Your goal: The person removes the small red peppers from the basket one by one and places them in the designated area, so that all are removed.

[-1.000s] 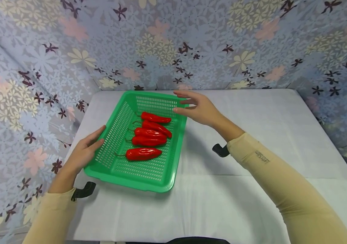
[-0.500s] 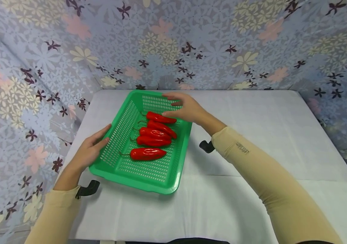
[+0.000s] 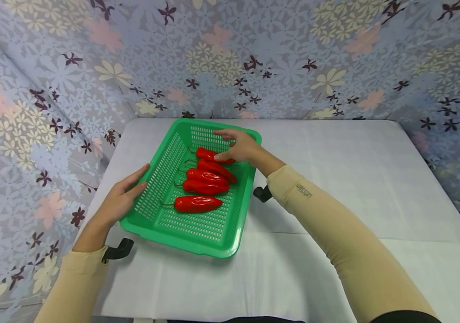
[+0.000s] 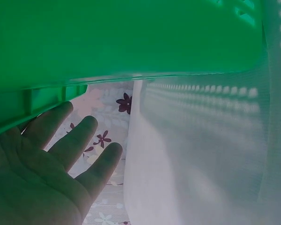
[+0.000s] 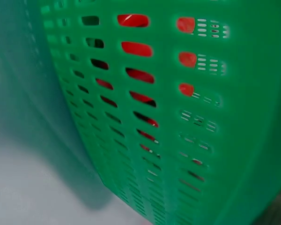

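A green perforated plastic basket stands on the white-covered table, turned slightly askew. Several long red peppers with thin curled stems lie in it, stacked in a loose column. My left hand is at the basket's left rim, thumb and forefinger at the edge. In the left wrist view the other fingers spread straight out beneath that rim. Inside the far right corner, my right hand hovers with fingers apart and thumb tip over the farthest pepper. The basket's wall conceals this hand in the right wrist view.
White cloth covers the table, stretching to the right of the basket. A flowered curtain hangs behind and along both sides. Black wrist mounts stick out near each sleeve cuff.
My right hand has moved left and down, from above the far right rim to the farthest pepper. The left hand keeps its place at the rim; the whole view has shifted slightly.
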A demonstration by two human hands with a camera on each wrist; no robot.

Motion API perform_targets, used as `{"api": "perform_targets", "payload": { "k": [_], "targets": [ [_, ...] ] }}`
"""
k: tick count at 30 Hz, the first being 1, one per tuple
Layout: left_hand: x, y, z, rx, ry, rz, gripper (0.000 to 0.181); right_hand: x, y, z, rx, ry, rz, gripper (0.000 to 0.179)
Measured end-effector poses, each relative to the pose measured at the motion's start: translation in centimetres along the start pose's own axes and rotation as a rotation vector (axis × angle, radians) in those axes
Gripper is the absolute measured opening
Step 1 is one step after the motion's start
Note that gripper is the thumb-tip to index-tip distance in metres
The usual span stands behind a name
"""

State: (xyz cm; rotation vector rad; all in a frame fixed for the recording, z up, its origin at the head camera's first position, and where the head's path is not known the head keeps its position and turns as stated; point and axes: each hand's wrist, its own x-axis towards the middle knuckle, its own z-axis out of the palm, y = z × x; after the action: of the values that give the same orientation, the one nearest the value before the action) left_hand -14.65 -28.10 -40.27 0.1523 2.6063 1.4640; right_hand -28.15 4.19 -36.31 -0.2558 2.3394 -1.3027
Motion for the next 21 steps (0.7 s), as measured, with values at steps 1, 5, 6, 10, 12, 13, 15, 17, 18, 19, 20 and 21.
{"api": "perform_targets", "payload": {
  "k": [1,5,6,10,12,13,15,17,18,19,20,21],
  "targets": [
    [0.0,0.0,0.0,0.002,0.000,-0.002,0.052,0.1,0.0,0.1,-0.007,0.003,0.013,0.075],
    [0.0,-0.1,-0.1,0.010,0.007,-0.002,0.052,0.5,-0.3,0.3,-0.048,0.005,0.067,0.076],
    [0.0,-0.1,-0.1,0.011,0.008,-0.002,0.052,0.6,-0.3,0.4,-0.060,0.001,0.079,0.076],
    [0.0,-0.1,0.0,0.008,0.004,-0.005,0.052,1.1,-0.3,0.6,-0.122,-0.007,0.113,0.078],
    [0.0,-0.1,-0.1,0.001,0.001,-0.007,0.052,1.4,-0.3,0.8,-0.167,-0.012,0.129,0.078],
    [0.0,-0.1,-0.1,-0.002,0.000,-0.008,0.052,1.5,-0.3,0.9,-0.187,-0.015,0.136,0.078],
    [0.0,-0.2,-0.1,-0.006,-0.002,-0.006,0.052,1.8,-0.2,1.2,-0.220,-0.018,0.154,0.079],
    [0.0,-0.3,-0.1,-0.007,0.002,-0.003,0.052,2.0,-0.2,1.5,-0.232,-0.012,0.168,0.081],
    [0.0,-0.3,-0.1,-0.006,0.003,0.000,0.052,2.1,-0.2,1.6,-0.228,-0.008,0.177,0.082],
    [0.0,-0.3,-0.1,-0.005,0.005,0.001,0.052,2.1,-0.1,1.7,-0.224,-0.001,0.187,0.082],
    [0.1,-0.3,-0.1,-0.006,0.005,0.001,0.052,2.2,-0.1,1.8,-0.213,0.004,0.198,0.083],
    [0.1,-0.4,-0.1,-0.006,0.005,0.000,0.052,2.2,-0.1,1.9,-0.199,0.007,0.208,0.083]
  ]
}}
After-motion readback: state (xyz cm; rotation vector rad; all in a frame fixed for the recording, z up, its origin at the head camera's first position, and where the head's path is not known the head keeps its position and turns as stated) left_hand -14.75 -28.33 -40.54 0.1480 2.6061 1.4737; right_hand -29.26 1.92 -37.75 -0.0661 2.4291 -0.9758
